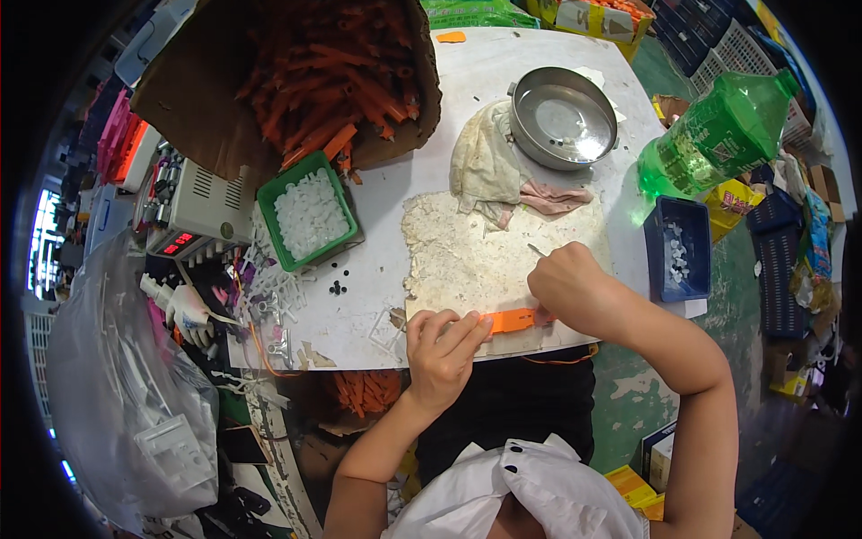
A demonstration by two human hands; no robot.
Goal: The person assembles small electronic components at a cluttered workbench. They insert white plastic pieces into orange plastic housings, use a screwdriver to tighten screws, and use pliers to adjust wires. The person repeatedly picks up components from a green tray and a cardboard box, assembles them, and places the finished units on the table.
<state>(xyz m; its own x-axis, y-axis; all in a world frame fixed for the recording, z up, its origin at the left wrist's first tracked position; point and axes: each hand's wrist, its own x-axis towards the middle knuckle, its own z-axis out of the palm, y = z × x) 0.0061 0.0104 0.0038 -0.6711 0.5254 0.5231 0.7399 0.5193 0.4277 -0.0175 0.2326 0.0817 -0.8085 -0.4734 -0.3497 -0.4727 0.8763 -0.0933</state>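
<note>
An orange plastic part [512,321], long and flat with small openings, lies at the front edge of a worn, pale work mat [449,260]. The fingers of my left hand [442,356] are closed on its left end. Over its right end is my right hand [575,292], curled into a fist around a thin tool [536,250]. Only one slim end of that tool sticks out above the fist, so its kind is hidden. Whether the tool's lower end touches the orange part cannot be seen.
A cardboard box [193,99] of orange parts, a green tray [350,218] of white pieces and small black bits [338,287] are left. Behind the mat are a cloth [485,162] and round metal pan [566,108]. A green bottle [718,135] and blue bin [662,269] stand right.
</note>
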